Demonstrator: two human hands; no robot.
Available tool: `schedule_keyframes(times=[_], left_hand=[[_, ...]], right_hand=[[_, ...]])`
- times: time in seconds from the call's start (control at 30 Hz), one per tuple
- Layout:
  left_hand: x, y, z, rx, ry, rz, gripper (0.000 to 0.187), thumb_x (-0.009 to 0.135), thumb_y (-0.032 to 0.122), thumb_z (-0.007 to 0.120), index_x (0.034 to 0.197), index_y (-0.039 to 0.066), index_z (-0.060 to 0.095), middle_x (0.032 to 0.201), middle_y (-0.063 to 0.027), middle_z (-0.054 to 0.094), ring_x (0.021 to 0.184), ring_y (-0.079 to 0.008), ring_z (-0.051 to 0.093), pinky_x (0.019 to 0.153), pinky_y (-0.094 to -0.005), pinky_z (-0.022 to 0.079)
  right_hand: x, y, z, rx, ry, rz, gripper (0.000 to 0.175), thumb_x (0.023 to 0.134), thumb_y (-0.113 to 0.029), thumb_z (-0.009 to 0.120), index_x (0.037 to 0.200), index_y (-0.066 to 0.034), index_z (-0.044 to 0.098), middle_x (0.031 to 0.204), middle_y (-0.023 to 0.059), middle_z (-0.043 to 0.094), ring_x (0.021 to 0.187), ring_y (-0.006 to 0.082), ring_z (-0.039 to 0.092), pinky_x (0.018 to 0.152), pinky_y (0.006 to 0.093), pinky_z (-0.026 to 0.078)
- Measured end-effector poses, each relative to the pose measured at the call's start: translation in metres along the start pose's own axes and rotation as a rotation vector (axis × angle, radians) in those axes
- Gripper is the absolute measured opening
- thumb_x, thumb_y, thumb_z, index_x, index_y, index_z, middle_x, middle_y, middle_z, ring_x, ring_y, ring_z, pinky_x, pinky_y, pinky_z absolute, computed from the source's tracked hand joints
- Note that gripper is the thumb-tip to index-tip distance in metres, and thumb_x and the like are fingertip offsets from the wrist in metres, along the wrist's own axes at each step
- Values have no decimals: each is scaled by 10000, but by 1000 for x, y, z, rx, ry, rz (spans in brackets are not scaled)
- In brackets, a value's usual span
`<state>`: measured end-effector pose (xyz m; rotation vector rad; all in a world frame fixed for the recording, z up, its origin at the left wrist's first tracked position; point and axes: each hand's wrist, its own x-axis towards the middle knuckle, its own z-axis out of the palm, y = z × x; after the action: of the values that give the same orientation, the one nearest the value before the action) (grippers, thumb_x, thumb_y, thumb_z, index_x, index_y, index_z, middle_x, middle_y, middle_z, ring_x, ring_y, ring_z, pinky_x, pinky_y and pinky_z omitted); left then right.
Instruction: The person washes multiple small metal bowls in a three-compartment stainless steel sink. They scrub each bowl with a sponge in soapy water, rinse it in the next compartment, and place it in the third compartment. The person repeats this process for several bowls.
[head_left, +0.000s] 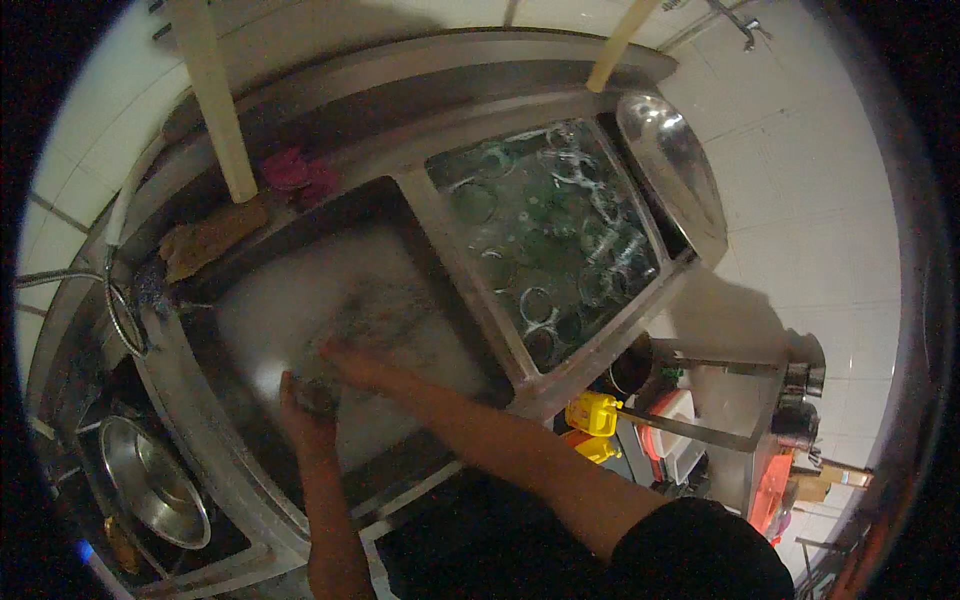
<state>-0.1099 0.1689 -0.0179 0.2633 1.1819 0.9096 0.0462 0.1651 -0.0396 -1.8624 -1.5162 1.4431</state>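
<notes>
Both my hands are over the left basin (480, 352) of a stainless steel double sink, at its cloudy, greyish water (285, 285). My left hand (309, 412) curls around a dim, see-through vessel (316, 391), perhaps a glass; blur hides its exact shape. Just above it, the fingers of my right hand (351, 364) reach to the vessel's far side at the water. What those fingers grip is too blurred to tell. In the right basin (472, 296), several clear round glasses (538, 305) lie under greenish water.
A brown cloth or pad (210, 236) and a pink cloth (300, 172) rest on the back ledge. A metal hose (120, 315) hangs at left, above a steel bowl (154, 480). Another steel bowl (667, 157) leans at right. Yellow jugs (596, 414) stand beside a metal table (724, 397).
</notes>
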Motion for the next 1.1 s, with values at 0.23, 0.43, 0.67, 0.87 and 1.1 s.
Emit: schedule_keyframes(times=[0.23,0.43,0.67,0.87,1.1], left_hand=[[5,24,-75,854,127,866,549,768,146,755,1241,15,508,1212,-137,570,1095,-255,562,946,-405,468],[25,31,-72,757,84,530,454,801,196,723,1176,26,530,1137,-117,575,1015,-231,560,871,-384,468],[10,21,-40,852,26,416,362,840,255,684,1100,39,556,1050,-93,580,921,-203,557,784,-360,468],[-19,11,72,698,-323,339,311,873,305,652,1035,51,578,976,-72,585,841,-179,554,710,-339,468],[-51,-114,311,1304,-803,442,402,792,361,741,979,23,629,869,-108,653,855,-230,624,732,-389,486]], right_hand=[[-58,-61,-50,186,7,134,517,968,-409,465,1342,-52,470,1302,148,559,1144,304,570,896,448,474],[-66,-71,-79,-113,66,35,526,947,-419,478,1366,-101,457,1220,145,606,1061,277,610,860,435,491],[-136,-26,-113,-208,424,-6,480,900,-367,540,1290,-88,545,1141,185,636,1045,337,613,910,432,479],[-222,69,-168,235,1041,92,398,844,-305,599,1137,-39,643,1058,198,645,1002,350,615,888,433,478],[-267,192,-301,-258,1123,474,657,781,-284,710,1305,11,444,1160,243,560,1049,414,571,849,512,488]])
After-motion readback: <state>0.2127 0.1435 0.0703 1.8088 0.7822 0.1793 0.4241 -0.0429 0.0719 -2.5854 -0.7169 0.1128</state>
